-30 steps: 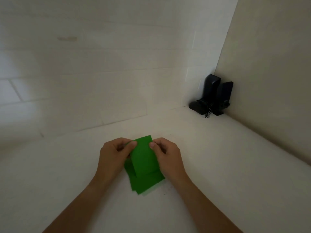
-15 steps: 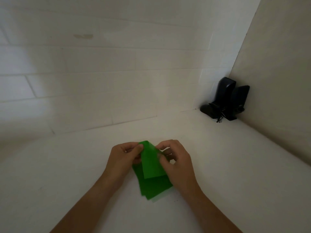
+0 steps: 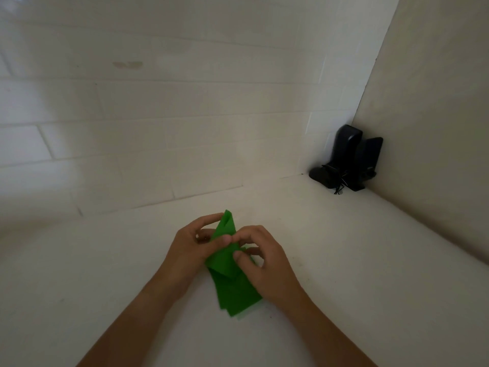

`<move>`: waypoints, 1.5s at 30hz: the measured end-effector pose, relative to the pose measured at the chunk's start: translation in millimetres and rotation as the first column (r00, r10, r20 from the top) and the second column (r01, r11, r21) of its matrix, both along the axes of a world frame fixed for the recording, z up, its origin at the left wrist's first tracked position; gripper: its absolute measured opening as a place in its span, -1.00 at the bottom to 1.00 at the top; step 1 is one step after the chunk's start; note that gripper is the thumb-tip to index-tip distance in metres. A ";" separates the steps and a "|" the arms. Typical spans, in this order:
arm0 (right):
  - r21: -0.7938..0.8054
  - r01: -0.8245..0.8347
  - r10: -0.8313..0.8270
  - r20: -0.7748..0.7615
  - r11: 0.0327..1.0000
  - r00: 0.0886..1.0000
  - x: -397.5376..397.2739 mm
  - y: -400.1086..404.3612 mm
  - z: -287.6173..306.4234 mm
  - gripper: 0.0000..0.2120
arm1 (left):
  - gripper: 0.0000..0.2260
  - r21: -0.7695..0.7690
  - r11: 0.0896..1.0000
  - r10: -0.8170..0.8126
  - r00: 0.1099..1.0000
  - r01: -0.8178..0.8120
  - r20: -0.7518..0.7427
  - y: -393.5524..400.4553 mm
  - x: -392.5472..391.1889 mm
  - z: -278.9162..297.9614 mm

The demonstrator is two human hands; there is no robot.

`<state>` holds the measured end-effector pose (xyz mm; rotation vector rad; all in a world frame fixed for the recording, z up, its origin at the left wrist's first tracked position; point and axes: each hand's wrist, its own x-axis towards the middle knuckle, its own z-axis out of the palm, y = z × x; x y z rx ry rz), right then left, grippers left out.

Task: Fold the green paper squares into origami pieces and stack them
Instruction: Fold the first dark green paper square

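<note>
A green paper piece (image 3: 223, 251), folded into a narrow pointed shape, is held just above a stack of green paper squares (image 3: 236, 295) lying on the white surface. My left hand (image 3: 189, 247) pinches its left edge, with the thumb pressing across the fold. My right hand (image 3: 264, 260) grips the right side, thumb and forefinger on the paper, and covers the stack's right part. The piece's tip points away from me, toward the wall.
A white tiled wall (image 3: 158, 128) rises behind the surface, and a beige panel (image 3: 436, 128) closes the right side. Two black speakers (image 3: 349, 160) with a tangled cord stand in the far right corner.
The held paper has gone from a wide flat sheet to a narrower, pointed fold. Both hands have closed in toward each other on it.
</note>
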<state>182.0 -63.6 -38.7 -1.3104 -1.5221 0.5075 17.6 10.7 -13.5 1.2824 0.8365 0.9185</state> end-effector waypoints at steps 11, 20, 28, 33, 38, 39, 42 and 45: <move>-0.154 0.023 -0.081 -0.387 0.988 0.919 11.2 1.9 5.9 -0.91 | -0.84 0.292 0.936 -0.136 0.967 0.198 -0.217 -0.8 -0.3 0.8; -0.198 -0.066 -0.042 -0.494 0.978 0.869 14.6 2.0 8.2 -0.92 | -0.75 0.355 0.917 -0.110 0.970 0.183 -0.215 5.9 -3.6 -1.7; -0.219 -0.026 -0.089 -0.500 0.975 0.861 11.4 3.2 7.9 -0.94 | -0.73 0.364 0.917 -0.083 0.969 0.165 -0.232 2.9 -4.1 -3.5; -0.235 0.002 -0.123 -0.500 0.972 0.857 10.0 3.6 9.0 -0.86 | -0.72 0.358 0.920 -0.078 0.969 0.161 -0.236 2.1 -4.5 -4.1; -0.241 0.028 -0.150 -0.503 0.970 0.851 9.1 3.3 10.4 -0.85 | -0.73 0.344 0.922 -0.098 0.967 0.177 -0.234 1.2 -4.7 -3.7; -0.244 0.031 -0.155 -0.507 0.969 0.848 8.8 3.5 10.4 -0.85 | -0.73 0.338 0.924 -0.102 0.967 0.179 -0.234 1.2 -4.9 -3.8; -0.251 0.038 -0.168 -0.518 0.967 0.839 8.7 4.0 10.8 -0.85 | -0.74 0.331 0.927 -0.099 0.966 0.177 -0.240 1.2 -6.0 -4.2; -0.252 0.045 -0.173 -0.513 0.967 0.841 8.9 3.9 10.7 -0.84 | -0.76 0.323 0.932 -0.093 0.968 0.167 -0.234 0.9 -5.5 -3.9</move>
